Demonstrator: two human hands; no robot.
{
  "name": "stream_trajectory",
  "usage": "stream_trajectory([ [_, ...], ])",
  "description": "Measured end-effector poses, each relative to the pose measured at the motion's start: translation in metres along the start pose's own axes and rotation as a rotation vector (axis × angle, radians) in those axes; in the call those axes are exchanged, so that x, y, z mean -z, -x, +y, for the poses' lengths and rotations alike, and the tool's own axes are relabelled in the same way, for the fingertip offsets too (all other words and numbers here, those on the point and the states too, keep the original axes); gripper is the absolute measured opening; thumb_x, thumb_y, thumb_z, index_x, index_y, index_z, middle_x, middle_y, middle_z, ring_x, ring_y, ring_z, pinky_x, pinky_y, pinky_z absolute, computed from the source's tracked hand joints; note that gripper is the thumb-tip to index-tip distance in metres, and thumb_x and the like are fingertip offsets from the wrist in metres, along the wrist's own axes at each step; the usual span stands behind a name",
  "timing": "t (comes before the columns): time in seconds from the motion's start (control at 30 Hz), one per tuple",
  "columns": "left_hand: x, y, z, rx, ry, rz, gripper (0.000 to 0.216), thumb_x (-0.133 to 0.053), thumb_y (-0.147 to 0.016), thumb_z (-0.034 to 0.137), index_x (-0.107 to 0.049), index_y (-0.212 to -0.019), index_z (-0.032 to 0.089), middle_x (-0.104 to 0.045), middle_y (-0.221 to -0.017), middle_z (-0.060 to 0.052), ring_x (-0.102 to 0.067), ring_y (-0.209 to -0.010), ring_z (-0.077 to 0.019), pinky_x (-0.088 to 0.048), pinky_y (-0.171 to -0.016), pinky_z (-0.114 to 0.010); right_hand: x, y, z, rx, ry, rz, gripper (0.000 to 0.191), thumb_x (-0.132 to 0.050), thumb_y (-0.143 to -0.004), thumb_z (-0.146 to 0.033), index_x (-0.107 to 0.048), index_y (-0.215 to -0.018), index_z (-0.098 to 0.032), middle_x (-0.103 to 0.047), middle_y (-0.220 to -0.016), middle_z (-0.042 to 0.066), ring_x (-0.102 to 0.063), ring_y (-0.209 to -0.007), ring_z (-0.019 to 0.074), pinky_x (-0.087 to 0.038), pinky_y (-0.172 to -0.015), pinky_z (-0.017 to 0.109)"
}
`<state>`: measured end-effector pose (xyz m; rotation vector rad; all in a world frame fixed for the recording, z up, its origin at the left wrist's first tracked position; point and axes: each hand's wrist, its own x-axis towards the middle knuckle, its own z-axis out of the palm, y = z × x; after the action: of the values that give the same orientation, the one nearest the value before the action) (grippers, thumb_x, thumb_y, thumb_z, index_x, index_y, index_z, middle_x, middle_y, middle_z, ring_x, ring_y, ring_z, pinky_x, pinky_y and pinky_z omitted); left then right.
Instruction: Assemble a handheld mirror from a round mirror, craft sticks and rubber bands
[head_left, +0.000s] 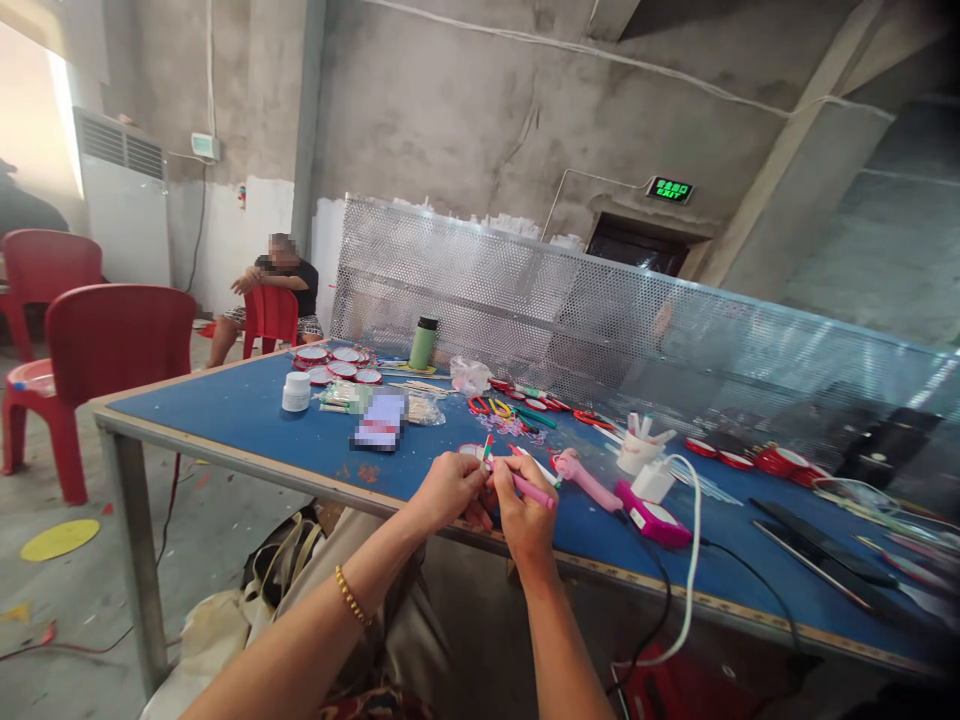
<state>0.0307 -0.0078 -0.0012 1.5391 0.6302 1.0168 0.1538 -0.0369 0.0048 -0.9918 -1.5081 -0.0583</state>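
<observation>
My left hand (456, 487) is closed at the table's front edge, pinching a small piece with red, white and green parts (487, 448); its kind is too small to make out. Close beside it, my right hand (525, 515) grips a pink pen (534, 490), held like a writing tool with its tip toward that piece. Just behind the fingers lies a white marker (551, 472). A pink glue gun (589, 483) rests to the right of my right hand. Part of a small round disc (471, 451) shows behind my left fingers.
On the blue table (247, 437) are a phone (381, 420), white jar (296, 392), green bottle (424, 343), red-rimmed discs (343, 370), a cup of markers (641, 447) and a magenta box (654, 517). Cables hang over the front edge. A person (281, 285) sits beyond.
</observation>
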Motion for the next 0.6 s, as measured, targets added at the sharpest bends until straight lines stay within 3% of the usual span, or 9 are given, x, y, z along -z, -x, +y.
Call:
stream_trajectory([
  [0.6,0.0001,0.0003,0.0002,-0.012,-0.01,0.003,0.034,-0.051,-0.081,0.049,-0.049,-0.069,0.018,-0.063,-0.055,-0.001,-0.067,-0.048,-0.0186,-0.049,-0.041,-0.023,0.0002,0.0003,0.0039,0.004,0.019,-0.032,0.023,-0.055,-0.091,-0.031,-0.061,-0.071,-0.019,-0.06,-0.06,-0.002,-0.054,-0.052,0.0122,-0.046,-0.054,0.023],
])
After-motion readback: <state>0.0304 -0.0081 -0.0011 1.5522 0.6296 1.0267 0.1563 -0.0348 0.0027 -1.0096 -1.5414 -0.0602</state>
